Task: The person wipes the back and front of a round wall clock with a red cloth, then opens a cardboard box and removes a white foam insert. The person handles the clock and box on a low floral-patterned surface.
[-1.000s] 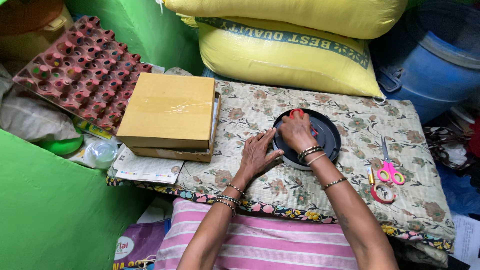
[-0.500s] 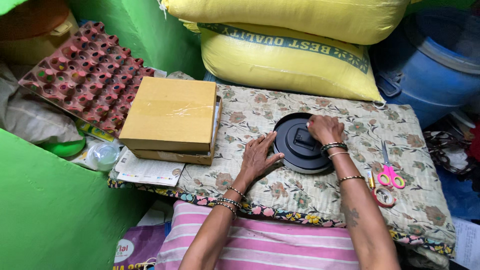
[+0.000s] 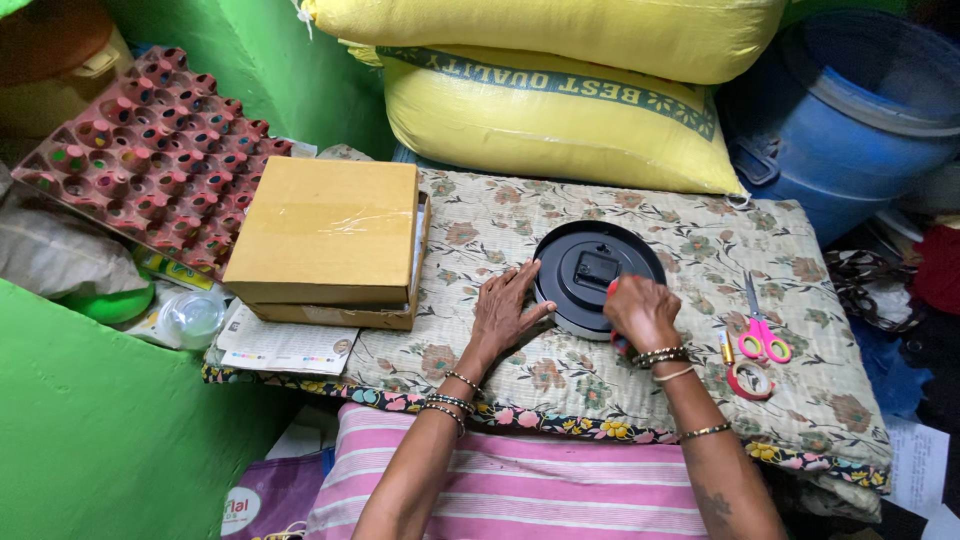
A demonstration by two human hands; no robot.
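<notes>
Head view: two hands, left flat, right gripping something red, on one black disc.

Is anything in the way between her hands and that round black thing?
No. The left hand lies flat against the left rim of the round black disc, and the right hand rests on its lower right edge, something red at its fingers. Nothing lies between.

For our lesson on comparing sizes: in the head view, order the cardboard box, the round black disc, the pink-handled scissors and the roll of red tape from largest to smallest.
1. cardboard box
2. round black disc
3. pink-handled scissors
4. roll of red tape

All lie at similar distance, so the order seems reliable.
</notes>
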